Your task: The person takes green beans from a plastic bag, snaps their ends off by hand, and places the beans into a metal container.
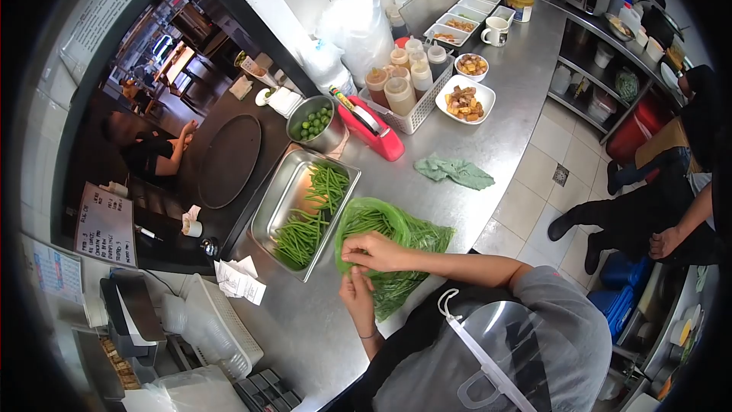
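A green plastic bag (412, 248) of green beans lies on the steel counter. My right hand (374, 252) is at the bag's near-left edge, fingers pinched together. Just below it, my left hand (357, 297) is also closed by the bag's rim, with the fingertips of both hands close together. Small items between the fingers cannot be made out. Beside the bag, a steel tray (263, 217) holds two piles of green beans (301, 240), with a bare patch between them.
A steel pot (326, 136) of green citrus, a red tape dispenser (374, 131), a green cloth (455, 172) and a basket of sauce bottles (427, 99) stand beyond. Paper slips (241, 280) lie left. Another person's hand (666, 243) shows right; someone else sits beyond the opening.
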The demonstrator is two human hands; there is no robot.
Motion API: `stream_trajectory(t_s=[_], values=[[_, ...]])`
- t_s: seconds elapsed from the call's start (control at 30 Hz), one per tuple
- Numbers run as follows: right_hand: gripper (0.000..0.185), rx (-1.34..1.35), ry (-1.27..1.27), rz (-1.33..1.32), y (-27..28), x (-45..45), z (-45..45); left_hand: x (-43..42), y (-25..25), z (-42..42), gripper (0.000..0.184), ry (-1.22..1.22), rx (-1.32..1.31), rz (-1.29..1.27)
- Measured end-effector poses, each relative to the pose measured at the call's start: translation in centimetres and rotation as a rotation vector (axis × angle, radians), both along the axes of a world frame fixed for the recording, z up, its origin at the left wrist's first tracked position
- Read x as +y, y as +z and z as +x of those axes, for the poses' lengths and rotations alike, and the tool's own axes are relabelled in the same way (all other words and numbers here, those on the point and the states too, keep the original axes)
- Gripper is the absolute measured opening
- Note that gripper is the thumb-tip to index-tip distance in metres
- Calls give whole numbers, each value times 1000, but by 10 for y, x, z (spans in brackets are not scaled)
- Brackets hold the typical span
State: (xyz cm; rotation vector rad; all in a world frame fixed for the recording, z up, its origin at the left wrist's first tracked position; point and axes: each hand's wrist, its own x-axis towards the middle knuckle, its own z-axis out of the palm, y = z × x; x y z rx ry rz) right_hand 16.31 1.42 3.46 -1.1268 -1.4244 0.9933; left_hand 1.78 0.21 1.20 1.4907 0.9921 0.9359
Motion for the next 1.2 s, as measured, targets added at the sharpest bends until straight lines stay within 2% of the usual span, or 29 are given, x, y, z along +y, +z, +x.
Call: stream_trajectory(t_s=[0.03, 0.07, 0.1, 0.13, 0.2, 0.23, 0.27, 0.3, 0.33, 0.4, 0.47, 0.57, 0.6, 0.67, 0.73, 0.77, 0.8, 0.83, 0.87, 0.93, 0.97, 1.0, 1.07, 1.1, 1.13, 1.17, 1.2], values=[[11, 2, -3, -1, -4, 1, 0, 2, -2, -7, 23, 112, -26, -65], [7, -154, -53, 142, -7, 1, 2, 4, -3, -14, 21, 223, -53, -131], [8, -312, -101, 284, -11, 0, 4, 7, -3, -21, 21, 220, -53, -135], [8, -313, -101, 279, -14, -1, 6, 12, -2, -31, 19, 272, -73, -104], [9, -814, 36, 229, -22, -3, 11, 18, 0, -48, 19, 331, -96, -74], [9, -814, 41, 232, -28, -2, 12, 20, 3, -56, 20, 257, -275, -142], [12, -955, -18, 164, -36, 1, 14, 21, 6, -61, 22, 179, -455, -204], [15, -1099, -83, 100, -38, 6, 18, 21, 8, -63, 22, 181, -462, -191], [15, -1108, -85, 119, -38, 12, 22, 20, 9, -63, 21, 224, -560, -256], [15, -1220, -233, -23, -40, 18, 30, 18, 11, -53, 20, 266, -673, -308], [13, -1257, -274, -46, -56, 24, 36, 15, 13, -40, 18, 393, -613, -316], [10, -1296, -251, -95, -69, 29, 41, 9, 14, -28, 17, 345, -512, -303], [11, -1299, -257, -22, -69, 28, 41, 9, 12, -27, 17, 350, -527, -289], [11, -1311, -250, 73, -65, 23, 38, 6, 7, -24, 15, 254, -380, -277], [11, -1208, -368, 341, -51, 18, 34, 4, 8, -14, 14, 296, -313, -234], [11, -1209, -361, 362, -43, 16, 29, 6, 2, -13, 16, 268, -139, -69], [10, -1087, -346, 429, -32, 12, 25, 7, -2, -11, 18, 240, 38, 94], [11, -965, -330, 492, -23, 8, 21, 6, 6, -5, 22, 231, 65, 161], [11, -966, -327, 508, -14, 5, 17, 7, 8, -2, 22, 240, 58, 172], [14, -522, -160, 331, 2, 1, 7, 10, 11, 4, 26, 253, 36, 193], [14, -399, -96, 283, 7, -2, 2, 9, 11, 2, 27, 229, -145, -135], [15, -276, -33, 233, 9, -5, -1, 10, 10, 1, 27, 227, -150, -128], [14, -272, -55, 244, 3, -7, -5, 13, 9, -1, 28, 255, -469, -252], [13, -224, 2, 213, 4, -8, -3, 15, 8, -3, 28, 249, -473, -245], [13, -176, 59, 180, 6, -9, -1, 17, 6, -8, 23, 277, -368, -147], [13, -111, 112, -15, 10, -10, 1, 19, 5, -12, 19, 306, -263, -51], [13, -115, 113, -9, 10, -10, 1, 21, 8, -12, 17, 337, -158, 46]])
